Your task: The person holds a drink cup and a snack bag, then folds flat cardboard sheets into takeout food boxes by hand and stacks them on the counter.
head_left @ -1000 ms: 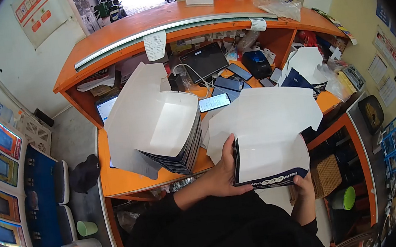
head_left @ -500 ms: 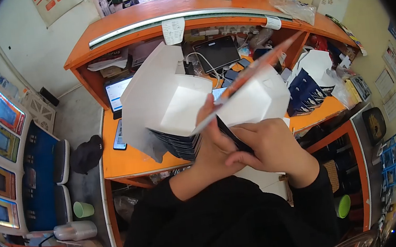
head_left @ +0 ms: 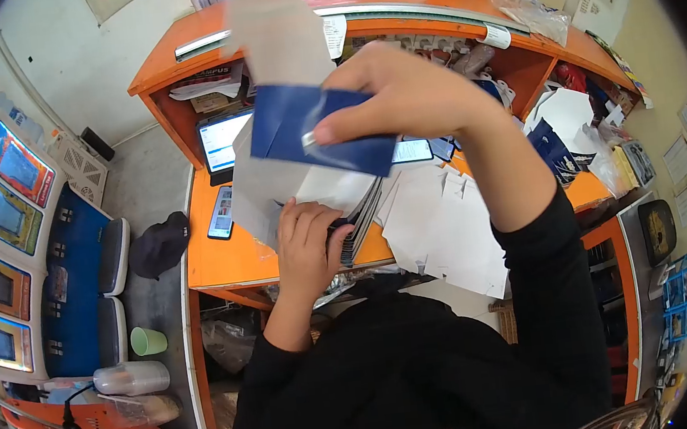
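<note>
My right hand (head_left: pixel 410 94) is raised over the counter, its thumb and fingers pinching a paperboard box (head_left: pixel 284 128). A dark blue panel of this box faces me, and a pale flap juts up beyond it, blurred. Below, my left hand (head_left: pixel 308 239) grips the near edge of a stack of nested paperboard boxes (head_left: pixel 365 216), white inside with dark outer edges. The held box hides part of that stack. To the right of the stack lie flat white card sheets (head_left: pixel 441 225), overhanging the counter's front edge.
A phone (head_left: pixel 220 213) and a lit screen (head_left: pixel 227 143) are on the orange counter (head_left: pixel 201 267) at left. More blue boxes (head_left: pixel 553 150) stand at right. The raised orange shelf (head_left: pixel 274 33) runs across the back. A dark cap (head_left: pixel 158 246) is on the left.
My right hand has risen from beside my left, carrying a box up and left. My left hand has moved left and down, onto the stack. The white sheets at right have come into view.
</note>
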`<state>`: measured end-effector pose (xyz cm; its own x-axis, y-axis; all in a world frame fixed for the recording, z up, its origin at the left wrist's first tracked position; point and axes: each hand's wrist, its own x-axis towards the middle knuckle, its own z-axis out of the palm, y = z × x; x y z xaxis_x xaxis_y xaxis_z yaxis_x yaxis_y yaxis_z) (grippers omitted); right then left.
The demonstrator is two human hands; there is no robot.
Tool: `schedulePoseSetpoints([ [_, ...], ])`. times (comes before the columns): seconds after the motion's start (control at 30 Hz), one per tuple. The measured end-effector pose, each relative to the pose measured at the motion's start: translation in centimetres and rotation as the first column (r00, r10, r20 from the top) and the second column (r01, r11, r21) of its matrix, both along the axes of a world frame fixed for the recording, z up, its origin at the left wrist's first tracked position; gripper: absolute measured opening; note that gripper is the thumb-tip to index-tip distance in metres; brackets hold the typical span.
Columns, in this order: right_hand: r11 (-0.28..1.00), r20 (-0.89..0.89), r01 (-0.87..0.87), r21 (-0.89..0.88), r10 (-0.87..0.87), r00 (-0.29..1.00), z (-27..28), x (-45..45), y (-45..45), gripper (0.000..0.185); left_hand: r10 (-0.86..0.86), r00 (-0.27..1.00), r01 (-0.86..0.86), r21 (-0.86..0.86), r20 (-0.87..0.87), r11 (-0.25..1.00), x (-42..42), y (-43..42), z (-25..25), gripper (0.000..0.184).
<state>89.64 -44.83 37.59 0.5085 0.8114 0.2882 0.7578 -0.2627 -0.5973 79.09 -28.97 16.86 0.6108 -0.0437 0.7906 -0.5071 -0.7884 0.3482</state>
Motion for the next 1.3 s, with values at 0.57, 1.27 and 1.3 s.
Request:
schedulePoseSetpoints([
  [0.57,0.913,0.331,0.226,-0.341,-0.108,0.937,-9.3,-1.6,5.4,0.019,-0.051,0.993,0.063,-0.116,0.104,0.991,0.5,0.4,-0.4,0.015],
  [1.27,0.945,0.449,-0.061,0.321,-0.095,0.888,-11.1,-3.5,4.1,0.025,-0.05,0.994,0.054,-0.043,0.099,0.998,0.5,1.2,-2.6,0.025],
  [1.3,0.838,0.562,-0.26,0.481,-0.067,0.824,-9.6,-3.7,3.4,0.02,-0.049,0.992,0.056,-0.058,0.114,0.997,0.6,1.3,-3.2,0.026],
])
